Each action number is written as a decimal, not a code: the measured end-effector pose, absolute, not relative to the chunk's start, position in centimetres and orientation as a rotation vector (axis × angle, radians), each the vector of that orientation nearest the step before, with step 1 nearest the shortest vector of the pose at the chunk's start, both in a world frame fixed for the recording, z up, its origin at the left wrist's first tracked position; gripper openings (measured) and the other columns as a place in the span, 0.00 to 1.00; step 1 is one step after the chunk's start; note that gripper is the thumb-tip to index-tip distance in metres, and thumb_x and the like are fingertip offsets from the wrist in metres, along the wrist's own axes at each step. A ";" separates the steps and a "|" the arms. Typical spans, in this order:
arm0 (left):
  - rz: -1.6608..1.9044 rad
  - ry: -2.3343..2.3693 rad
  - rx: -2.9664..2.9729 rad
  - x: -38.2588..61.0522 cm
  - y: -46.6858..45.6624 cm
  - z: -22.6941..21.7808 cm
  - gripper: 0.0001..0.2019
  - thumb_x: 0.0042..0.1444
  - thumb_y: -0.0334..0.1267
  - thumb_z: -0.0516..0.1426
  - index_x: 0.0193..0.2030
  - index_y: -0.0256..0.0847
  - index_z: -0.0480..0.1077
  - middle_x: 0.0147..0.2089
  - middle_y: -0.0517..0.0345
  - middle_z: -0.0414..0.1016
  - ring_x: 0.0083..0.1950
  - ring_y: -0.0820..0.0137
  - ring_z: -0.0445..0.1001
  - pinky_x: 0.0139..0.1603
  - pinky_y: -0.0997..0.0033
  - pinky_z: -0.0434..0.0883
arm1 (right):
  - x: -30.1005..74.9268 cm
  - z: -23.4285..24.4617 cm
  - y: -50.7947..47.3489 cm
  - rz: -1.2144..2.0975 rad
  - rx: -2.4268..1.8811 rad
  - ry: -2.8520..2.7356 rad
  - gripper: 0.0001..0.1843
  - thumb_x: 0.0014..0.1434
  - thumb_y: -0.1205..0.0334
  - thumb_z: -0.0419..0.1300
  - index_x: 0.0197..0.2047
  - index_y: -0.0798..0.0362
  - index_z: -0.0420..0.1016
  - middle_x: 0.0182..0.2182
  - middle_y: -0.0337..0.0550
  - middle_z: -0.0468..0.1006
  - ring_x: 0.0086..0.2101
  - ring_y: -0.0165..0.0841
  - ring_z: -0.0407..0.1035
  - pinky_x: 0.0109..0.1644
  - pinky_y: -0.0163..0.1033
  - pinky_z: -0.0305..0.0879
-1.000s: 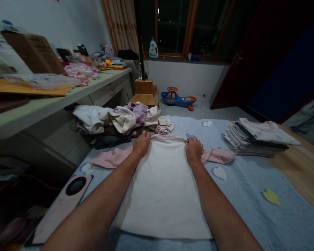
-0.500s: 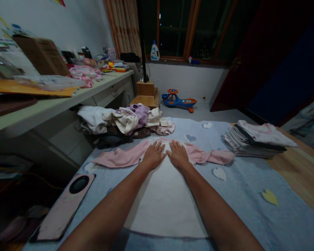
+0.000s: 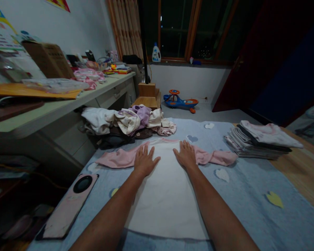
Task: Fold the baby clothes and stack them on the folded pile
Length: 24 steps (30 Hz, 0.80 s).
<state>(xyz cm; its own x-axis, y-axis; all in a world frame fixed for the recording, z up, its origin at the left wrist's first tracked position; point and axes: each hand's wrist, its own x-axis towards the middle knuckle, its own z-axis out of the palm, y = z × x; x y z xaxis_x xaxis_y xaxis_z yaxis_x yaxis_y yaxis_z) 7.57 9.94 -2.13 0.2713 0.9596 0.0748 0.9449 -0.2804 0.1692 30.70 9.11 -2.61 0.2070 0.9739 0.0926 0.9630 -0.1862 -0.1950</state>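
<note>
A white child's shirt (image 3: 165,195) with pink sleeves lies flat, back up, on a blue blanket (image 3: 240,195). My left hand (image 3: 144,161) rests palm down, fingers spread, on the shirt's upper left by the pink sleeve (image 3: 117,158). My right hand (image 3: 185,155) lies flat with fingers apart on the upper right, next to the other pink sleeve (image 3: 216,157). Neither hand holds anything.
A heap of unfolded clothes (image 3: 125,122) sits beyond the shirt at the left. A stack of folded clothes (image 3: 261,139) stands at the right. A pink phone (image 3: 68,205) lies at the blanket's left edge. A cluttered desk (image 3: 54,104) runs along the left; a toy car (image 3: 180,101) is on the floor.
My hands let go of the shirt's shoulders, came together flat at the collar, and have now slid apart and outward across the shirt's upper part.
</note>
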 end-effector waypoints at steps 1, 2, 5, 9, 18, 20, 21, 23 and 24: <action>0.266 1.835 2.431 7.0 9.8 -2.2 0.34 0.62 0.60 0.49 0.70 0.43 0.58 0.74 0.42 0.52 0.74 0.45 0.47 0.69 0.41 0.51 | 30.8 -2.7 9.1 0.071 -2.263 -1.856 0.40 0.67 0.42 0.45 0.71 0.62 0.51 0.71 0.58 0.49 0.69 0.46 0.41 0.69 0.51 0.36; 0.297 1.829 2.440 6.4 9.8 -2.2 0.33 0.63 0.58 0.50 0.69 0.42 0.60 0.73 0.41 0.54 0.74 0.46 0.49 0.69 0.42 0.51 | 30.8 -2.8 9.1 0.066 -2.257 -1.857 0.39 0.67 0.42 0.45 0.71 0.62 0.52 0.71 0.58 0.50 0.69 0.46 0.41 0.69 0.51 0.36; 0.470 1.735 2.468 4.9 9.8 -2.6 0.26 0.65 0.50 0.50 0.65 0.40 0.65 0.70 0.43 0.61 0.72 0.49 0.54 0.69 0.45 0.53 | 31.1 -2.9 9.1 0.043 -2.229 -1.857 0.37 0.67 0.45 0.47 0.70 0.62 0.54 0.69 0.59 0.53 0.68 0.47 0.45 0.68 0.51 0.39; 0.819 1.511 2.318 3.3 10.3 -3.1 0.20 0.66 0.42 0.45 0.56 0.39 0.72 0.61 0.48 0.73 0.66 0.61 0.66 0.68 0.55 0.60 | 31.4 -2.6 8.8 -0.080 -2.108 -1.835 0.28 0.65 0.55 0.52 0.64 0.62 0.64 0.64 0.60 0.63 0.63 0.45 0.54 0.66 0.48 0.46; 0.988 1.382 2.004 2.6 10.4 -2.3 0.18 0.62 0.39 0.47 0.50 0.37 0.74 0.53 0.48 0.78 0.57 0.62 0.74 0.62 0.60 0.67 | 30.4 -1.9 5.4 -0.065 -1.869 -2.146 0.17 0.65 0.66 0.50 0.54 0.56 0.73 0.53 0.53 0.74 0.53 0.40 0.64 0.60 0.43 0.57; 0.937 1.325 2.000 2.0 10.6 -2.1 0.18 0.61 0.38 0.47 0.50 0.38 0.74 0.53 0.49 0.78 0.56 0.63 0.74 0.61 0.60 0.68 | 30.6 -2.3 4.0 -0.056 -1.849 -2.187 0.21 0.66 0.64 0.50 0.60 0.59 0.68 0.61 0.56 0.68 0.60 0.41 0.60 0.64 0.44 0.54; 0.895 1.284 2.000 1.5 10.6 -1.9 0.18 0.60 0.37 0.47 0.50 0.37 0.74 0.53 0.50 0.78 0.56 0.63 0.75 0.61 0.61 0.68 | 30.7 -2.4 3.3 -0.057 -1.849 -2.204 0.23 0.66 0.63 0.49 0.63 0.60 0.65 0.63 0.56 0.65 0.62 0.41 0.57 0.65 0.45 0.52; 0.791 1.202 2.030 0.1 10.7 -1.6 0.18 0.59 0.36 0.48 0.52 0.38 0.73 0.53 0.49 0.78 0.55 0.63 0.75 0.60 0.61 0.69 | 30.8 -2.5 2.0 -0.044 -1.878 -2.224 0.25 0.67 0.61 0.48 0.65 0.60 0.63 0.66 0.57 0.61 0.65 0.42 0.54 0.67 0.47 0.50; 0.744 1.177 2.070 -0.7 10.6 -1.5 0.18 0.58 0.36 0.49 0.52 0.38 0.73 0.54 0.49 0.77 0.56 0.63 0.75 0.60 0.61 0.69 | 30.7 -2.4 1.4 -0.027 -1.906 -2.227 0.26 0.68 0.61 0.48 0.65 0.61 0.62 0.66 0.58 0.60 0.65 0.43 0.53 0.67 0.48 0.49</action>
<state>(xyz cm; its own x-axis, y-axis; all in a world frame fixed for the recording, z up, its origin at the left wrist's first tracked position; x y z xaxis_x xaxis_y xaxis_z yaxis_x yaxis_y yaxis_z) -0.66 10.57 -1.51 0.4399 0.8836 0.1603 0.5240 -0.3976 0.7533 30.74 1.44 -2.37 -0.1415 0.9751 0.1706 0.9790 0.1634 -0.1219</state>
